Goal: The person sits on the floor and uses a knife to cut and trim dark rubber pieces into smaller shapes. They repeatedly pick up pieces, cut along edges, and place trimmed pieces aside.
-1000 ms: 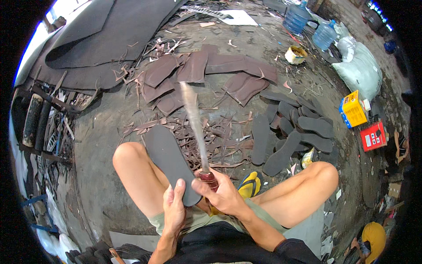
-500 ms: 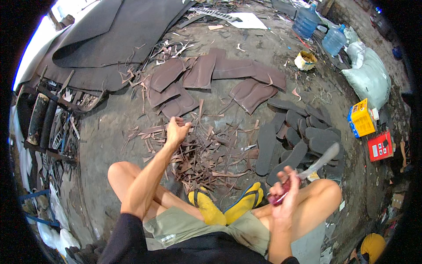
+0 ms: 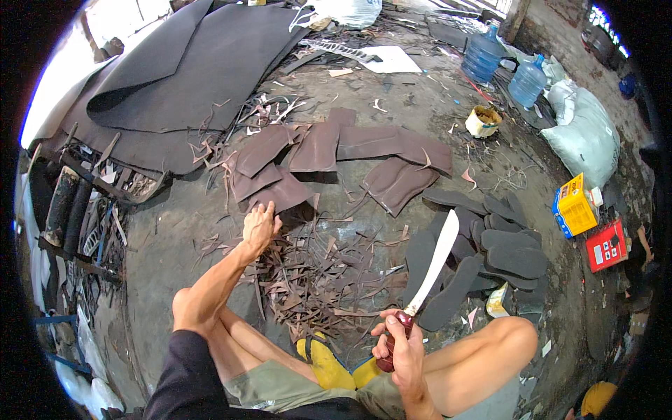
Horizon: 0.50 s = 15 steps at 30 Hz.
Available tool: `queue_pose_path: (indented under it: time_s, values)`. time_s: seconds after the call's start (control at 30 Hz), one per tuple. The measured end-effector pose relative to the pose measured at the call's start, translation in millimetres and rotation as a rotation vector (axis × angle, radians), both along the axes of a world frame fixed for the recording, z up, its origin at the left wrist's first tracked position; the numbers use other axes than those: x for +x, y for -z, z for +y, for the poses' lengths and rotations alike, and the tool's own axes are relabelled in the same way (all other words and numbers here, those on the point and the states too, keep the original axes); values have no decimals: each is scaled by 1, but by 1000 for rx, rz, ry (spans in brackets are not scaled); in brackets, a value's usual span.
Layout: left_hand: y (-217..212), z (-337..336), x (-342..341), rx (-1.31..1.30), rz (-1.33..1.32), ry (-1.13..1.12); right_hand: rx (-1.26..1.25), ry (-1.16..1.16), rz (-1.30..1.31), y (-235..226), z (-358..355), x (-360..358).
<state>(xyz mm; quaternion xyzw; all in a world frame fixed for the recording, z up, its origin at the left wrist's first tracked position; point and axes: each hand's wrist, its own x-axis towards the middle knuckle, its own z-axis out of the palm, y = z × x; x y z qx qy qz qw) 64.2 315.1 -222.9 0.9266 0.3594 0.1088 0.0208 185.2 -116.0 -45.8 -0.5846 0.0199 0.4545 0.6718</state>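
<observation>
I sit on the concrete floor with both knees drawn up. My right hand [image 3: 400,346] grips the dark red handle of a long curved knife [image 3: 435,264], blade pointing up and away to the right. My left hand [image 3: 260,225] reaches forward with fingers spread, just touching the near edge of a brown rubber piece [image 3: 283,194]. Several more brown rubber pieces [image 3: 364,143] lie fanned out beyond it. A heap of thin brown offcut strips [image 3: 315,280] lies between my hands. Several cut dark sole shapes [image 3: 490,252] are piled to the right of the blade.
Big dark rubber sheets [image 3: 196,70] cover the far left. Metal tools and frames [image 3: 77,217] line the left edge. Two blue water bottles [image 3: 504,66], a small pot [image 3: 482,120], a white sack [image 3: 584,136], a yellow box [image 3: 574,205] and a red box [image 3: 605,245] stand at right.
A second ago both hands were together on the knife above a dark sole between my knees. Since then my left hand has let go and reached forward to the brown pieces; the knife has swung right.
</observation>
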Motion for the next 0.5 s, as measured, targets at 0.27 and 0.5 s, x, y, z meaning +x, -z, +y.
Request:
queue_pose_path:
  time_s: [0.27,0.5]
  values:
    - [-161,-194,-92,458,-306,813,191,46,260,4,0,-9]
    - [-143,-280,-132,343,-512,756,324,-47,24,-8,-26,2]
